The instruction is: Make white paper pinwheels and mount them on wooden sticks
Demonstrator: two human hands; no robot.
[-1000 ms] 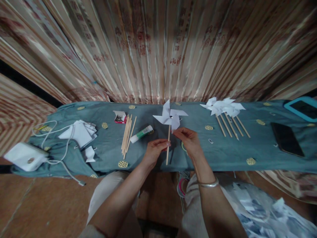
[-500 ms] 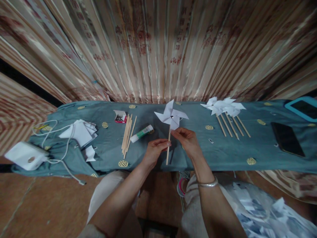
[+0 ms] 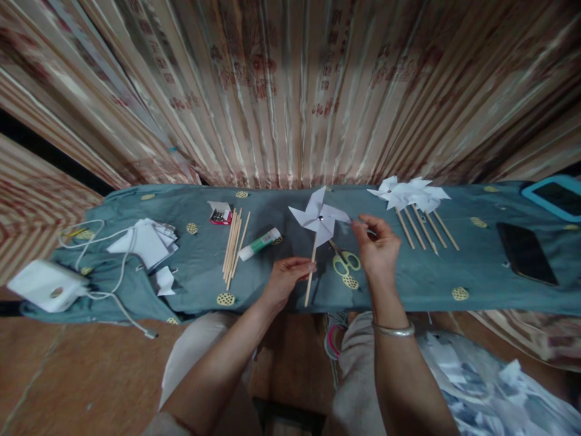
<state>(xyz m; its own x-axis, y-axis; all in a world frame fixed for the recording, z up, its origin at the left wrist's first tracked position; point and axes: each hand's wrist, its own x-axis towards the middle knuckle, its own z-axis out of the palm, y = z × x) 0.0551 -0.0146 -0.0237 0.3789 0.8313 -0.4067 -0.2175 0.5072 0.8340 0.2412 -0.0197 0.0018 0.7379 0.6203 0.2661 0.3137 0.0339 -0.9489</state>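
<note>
A white paper pinwheel (image 3: 321, 219) with a shiny pin at its centre is held upright above the table on a thin wooden stick. My left hand (image 3: 290, 275) is closed around that stick, thumb and fingers pinching it below the blades. At the right blade's tip, my right hand (image 3: 379, 245) has its thumb and forefinger drawn together, seemingly pinching the paper edge. Scissors (image 3: 347, 264) with yellow-green handles lie just behind and below the pinwheel, their blades partly hidden. A green and white glue stick (image 3: 260, 244) rests to the left of my left hand.
Several wooden sticks (image 3: 235, 245) and a small box of pins (image 3: 220, 214) lie left. Beyond them are stacked paper pieces (image 3: 147, 242) and a white corded device (image 3: 49, 284). Finished pinwheels (image 3: 415, 195), a black phone (image 3: 526, 253) and a blue-framed device (image 3: 556, 198) lie right.
My right hand has moved right, from beside the stick to the right blade's tip, uncovering the scissors. The pinwheel has tilted slightly rightward; my left hand keeps hold of the stick.
</note>
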